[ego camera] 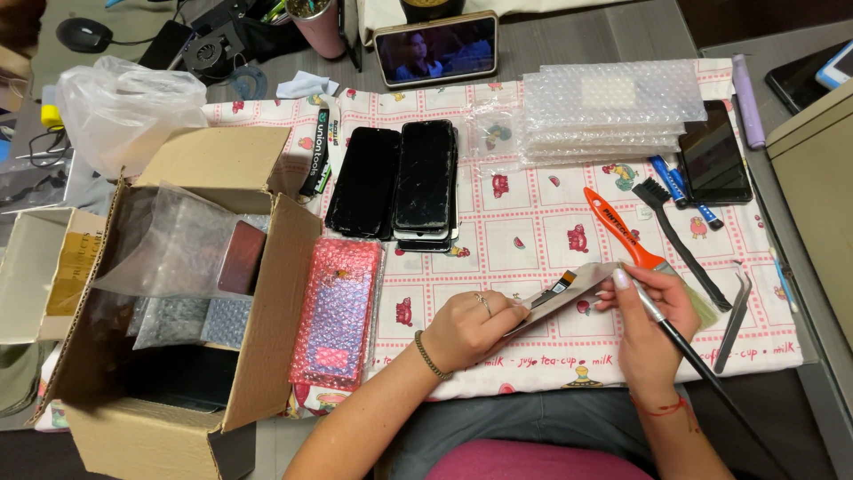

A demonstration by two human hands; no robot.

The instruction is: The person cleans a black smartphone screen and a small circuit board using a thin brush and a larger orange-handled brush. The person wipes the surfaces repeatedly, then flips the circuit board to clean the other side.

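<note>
My left hand [469,327] grips one end of a thin grey phone screen panel [569,290] with a small flex connector, held tilted above the patterned cloth [533,222]. My right hand [649,324] touches the panel's other end with its fingers and holds a long black-handled brush [702,373] that runs down to the lower right. An orange-handled paintbrush [626,236] lies on the cloth just behind my right hand.
Several black phone screens [400,182] lie stacked mid-cloth. A pink bubble-wrapped item [338,311] leans by an open cardboard box [191,293]. Bubble-wrap sheets [609,111], a dark phone [715,156], a black brush [680,236] and tweezers [736,320] sit at right. A propped phone [435,49] plays video.
</note>
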